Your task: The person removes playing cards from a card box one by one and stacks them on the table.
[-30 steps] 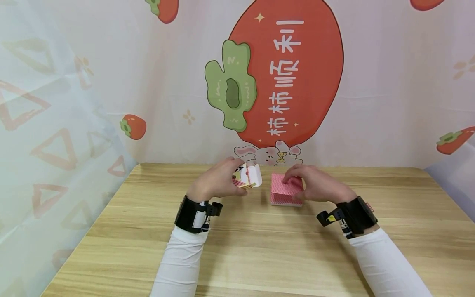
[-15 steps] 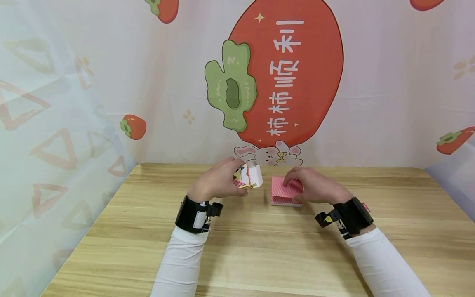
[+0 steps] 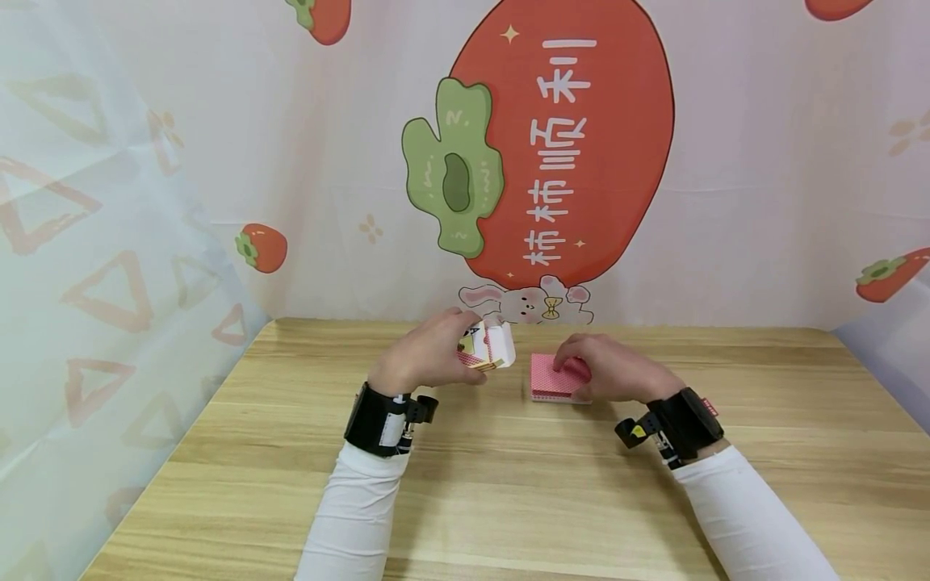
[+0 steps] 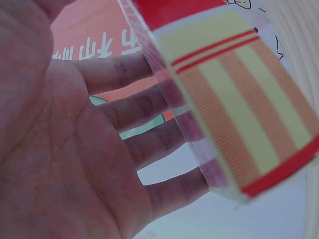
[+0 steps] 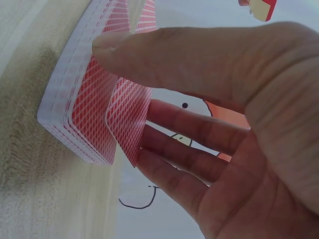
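On the table sits a deck of playing cards point(image 3: 545, 375) with red patterned backs. My right hand point(image 3: 621, 369) comes at it from the right, thumb point(image 5: 119, 52) at the near edge and fingers behind. In the right wrist view a thin top packet point(image 5: 130, 112) is pinched and stands slightly apart from the stack point(image 5: 92, 107) below. My left hand point(image 3: 425, 351) grips a playing card box point(image 3: 494, 345) above the table, left of the deck. The box's white flap end faces right; its striped side point(image 4: 244, 109) fills much of the left wrist view.
Both hands work over the far part of a wooden table point(image 3: 508, 492). Close behind its back edge hangs a printed cloth point(image 3: 349, 161) with a large persimmon and a rabbit.
My right hand has come down and slightly toward me, and the lifted cards have sunk closer to the deck. My left hand and the card box have barely moved.
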`<state>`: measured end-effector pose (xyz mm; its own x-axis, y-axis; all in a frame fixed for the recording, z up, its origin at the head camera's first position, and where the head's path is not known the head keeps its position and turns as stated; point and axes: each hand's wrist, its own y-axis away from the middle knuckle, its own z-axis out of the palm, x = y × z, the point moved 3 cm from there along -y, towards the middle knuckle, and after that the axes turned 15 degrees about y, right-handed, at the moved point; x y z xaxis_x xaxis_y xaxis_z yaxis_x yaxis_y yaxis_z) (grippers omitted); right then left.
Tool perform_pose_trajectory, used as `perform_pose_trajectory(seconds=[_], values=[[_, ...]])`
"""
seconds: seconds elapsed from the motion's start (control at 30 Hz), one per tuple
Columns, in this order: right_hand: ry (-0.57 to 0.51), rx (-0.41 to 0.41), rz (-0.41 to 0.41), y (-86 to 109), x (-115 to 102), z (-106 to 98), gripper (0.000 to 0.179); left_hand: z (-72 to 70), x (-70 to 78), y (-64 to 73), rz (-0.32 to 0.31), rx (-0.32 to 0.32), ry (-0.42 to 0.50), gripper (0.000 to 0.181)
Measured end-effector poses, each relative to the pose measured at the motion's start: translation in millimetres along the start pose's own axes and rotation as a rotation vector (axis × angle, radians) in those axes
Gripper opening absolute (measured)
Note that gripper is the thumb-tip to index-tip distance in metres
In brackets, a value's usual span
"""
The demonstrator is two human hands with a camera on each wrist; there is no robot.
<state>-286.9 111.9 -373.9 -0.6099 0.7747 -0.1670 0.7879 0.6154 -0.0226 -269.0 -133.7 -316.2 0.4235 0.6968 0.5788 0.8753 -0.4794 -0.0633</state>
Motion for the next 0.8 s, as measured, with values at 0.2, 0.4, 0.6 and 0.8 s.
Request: perform_pose_trajectory(seconds=[0.2, 0.4, 0.6, 0.8], values=[[0.016, -0.014, 0.009, -1.3, 0.6, 3.4, 0.041, -0.1, 0.0, 0.3, -0.009, -0.002, -0.003, 0.071], [0.027, -0.031, 0.018, -2.0, 1.7, 6.5, 0.042, 0.2, 0.1, 0.4, -0.019, -0.005, 0.003, 0.071], [0.031, -0.034, 0.016, -3.3, 2.3, 7.8, 0.043, 0.1, -0.4, 0.0, -0.015, -0.003, 0.001, 0.071], [0.037, -0.039, 0.018, -3.7, 2.5, 8.4, 0.043, 0.6, -1.2, -0.3, -0.007, -0.009, -0.012, 0.07]])
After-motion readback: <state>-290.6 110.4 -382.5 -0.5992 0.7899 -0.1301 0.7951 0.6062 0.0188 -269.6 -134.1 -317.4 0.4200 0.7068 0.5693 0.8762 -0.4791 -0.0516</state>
